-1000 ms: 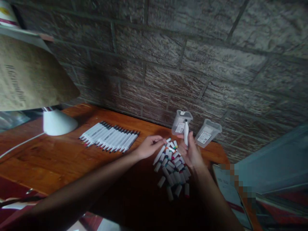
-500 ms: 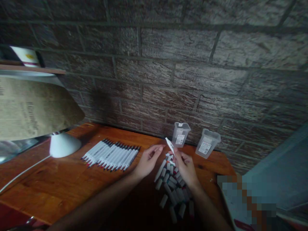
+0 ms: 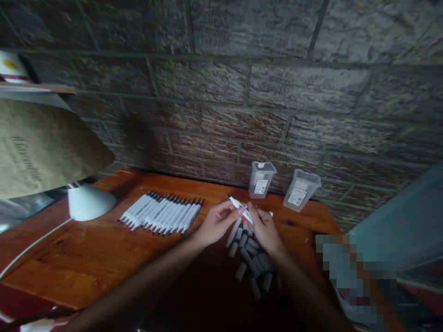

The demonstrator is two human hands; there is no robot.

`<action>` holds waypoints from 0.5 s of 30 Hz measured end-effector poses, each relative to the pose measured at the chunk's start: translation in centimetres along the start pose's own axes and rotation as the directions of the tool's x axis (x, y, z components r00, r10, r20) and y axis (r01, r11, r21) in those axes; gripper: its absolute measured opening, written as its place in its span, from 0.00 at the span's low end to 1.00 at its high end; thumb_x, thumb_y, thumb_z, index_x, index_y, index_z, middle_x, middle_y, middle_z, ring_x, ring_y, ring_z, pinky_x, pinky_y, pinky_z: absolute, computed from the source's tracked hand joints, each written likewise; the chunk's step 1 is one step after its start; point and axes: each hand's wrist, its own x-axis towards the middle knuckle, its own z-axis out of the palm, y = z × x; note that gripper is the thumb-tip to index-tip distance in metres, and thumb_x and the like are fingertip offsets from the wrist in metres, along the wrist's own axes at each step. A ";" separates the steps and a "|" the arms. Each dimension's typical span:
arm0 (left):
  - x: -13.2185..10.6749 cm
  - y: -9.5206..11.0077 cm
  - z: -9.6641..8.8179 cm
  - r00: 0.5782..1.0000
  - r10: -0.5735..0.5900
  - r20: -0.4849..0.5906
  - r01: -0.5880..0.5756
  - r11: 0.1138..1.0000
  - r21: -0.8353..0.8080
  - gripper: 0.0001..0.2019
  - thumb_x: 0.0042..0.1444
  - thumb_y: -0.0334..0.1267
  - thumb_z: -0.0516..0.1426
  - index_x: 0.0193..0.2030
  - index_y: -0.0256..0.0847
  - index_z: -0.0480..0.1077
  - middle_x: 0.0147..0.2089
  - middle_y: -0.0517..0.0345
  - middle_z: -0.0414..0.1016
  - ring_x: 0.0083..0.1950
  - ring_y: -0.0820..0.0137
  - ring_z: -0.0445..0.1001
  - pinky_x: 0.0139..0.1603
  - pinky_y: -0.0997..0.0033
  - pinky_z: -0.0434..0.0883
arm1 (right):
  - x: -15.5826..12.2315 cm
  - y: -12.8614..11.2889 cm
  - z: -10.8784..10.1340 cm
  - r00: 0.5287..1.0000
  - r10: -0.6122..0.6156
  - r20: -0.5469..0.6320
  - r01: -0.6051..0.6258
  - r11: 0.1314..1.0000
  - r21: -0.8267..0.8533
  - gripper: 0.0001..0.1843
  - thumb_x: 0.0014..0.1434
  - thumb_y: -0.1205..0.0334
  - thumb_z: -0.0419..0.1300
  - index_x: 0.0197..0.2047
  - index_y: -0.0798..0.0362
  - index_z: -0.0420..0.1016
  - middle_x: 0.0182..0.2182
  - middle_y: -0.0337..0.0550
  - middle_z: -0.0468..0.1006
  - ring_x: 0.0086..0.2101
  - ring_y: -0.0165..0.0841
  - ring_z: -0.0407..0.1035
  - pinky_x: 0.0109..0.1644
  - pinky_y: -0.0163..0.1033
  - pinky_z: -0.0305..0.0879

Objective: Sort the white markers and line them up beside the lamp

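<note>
A white marker [image 3: 240, 208] with a dark tip at its upper left is held between both hands. My left hand [image 3: 218, 222] pinches it from the left, thumb on the barrel. My right hand [image 3: 263, 227] grips its lower right end. Beneath my right hand lies a loose pile of grey-white marker caps [image 3: 254, 263], partly hidden by the hand and forearm. To the left, several uncapped white markers [image 3: 162, 212] lie side by side in a row, with dark tips at the far ends and coloured tips at the near ends.
Two clear plastic containers, the left one [image 3: 262, 180] and the right one [image 3: 302, 190], stand at the back near the brick wall [image 3: 221, 120]. A lamp with a white base [image 3: 89, 203] and its cord stand on the wooden table [image 3: 79, 258] at left. A paper cup [image 3: 12, 68] sits on a shelf.
My left hand has moved right and now takes hold of the marker, which only my right hand held before. The view has shifted slightly downward and right.
</note>
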 end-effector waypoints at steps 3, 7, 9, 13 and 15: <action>0.2 0.1 -0.1 0.997 -0.033 -0.070 0.032 0.999 -0.006 0.17 0.58 0.51 0.61 0.36 0.36 0.74 0.33 0.56 0.76 0.37 0.68 0.74 0.44 0.69 0.71 | 0.3 -0.1 -0.7 1.000 -0.027 -0.014 0.027 0.998 -0.052 0.29 0.61 0.36 0.55 0.23 0.52 0.73 0.17 0.36 0.67 0.19 0.28 0.60 0.24 0.34 0.53; 0.8 -0.4 -0.6 0.966 -0.140 -0.217 0.106 0.981 -0.163 0.21 0.59 0.56 0.58 0.38 0.37 0.70 0.34 0.58 0.75 0.34 0.71 0.74 0.39 0.71 0.72 | 1.9 0.3 -4.5 0.977 -0.160 -0.143 0.108 0.942 -0.317 0.21 0.61 0.43 0.58 0.32 0.52 0.80 0.27 0.42 0.80 0.27 0.34 0.71 0.32 0.37 0.64; 1.0 -0.9 -0.8 0.947 -0.195 -0.254 0.129 0.959 -0.253 0.21 0.59 0.58 0.57 0.41 0.39 0.67 0.30 0.62 0.72 0.29 0.73 0.73 0.33 0.73 0.71 | 2.9 1.1 -6.9 0.962 -0.196 -0.192 0.085 0.878 -0.471 0.17 0.61 0.48 0.58 0.36 0.51 0.81 0.32 0.44 0.83 0.31 0.36 0.74 0.38 0.40 0.67; 1.3 -1.6 -0.9 0.938 -0.231 -0.257 0.177 0.960 -0.218 0.22 0.59 0.59 0.56 0.46 0.40 0.65 0.24 0.71 0.60 0.17 0.81 0.57 0.18 0.81 0.52 | 3.7 2.5 -9.7 0.975 -0.146 -0.167 0.030 0.831 -0.555 0.06 0.50 0.57 0.66 0.29 0.49 0.82 0.29 0.44 0.83 0.30 0.38 0.75 0.39 0.43 0.67; 1.4 -1.8 -0.9 0.949 -0.239 -0.207 0.202 0.962 -0.183 0.22 0.58 0.58 0.57 0.45 0.40 0.66 0.24 0.72 0.57 0.17 0.82 0.53 0.18 0.81 0.50 | 3.5 2.9 -9.8 0.982 -0.140 -0.123 0.044 0.816 -0.576 0.04 0.50 0.58 0.67 0.27 0.47 0.82 0.27 0.42 0.83 0.28 0.38 0.74 0.38 0.42 0.66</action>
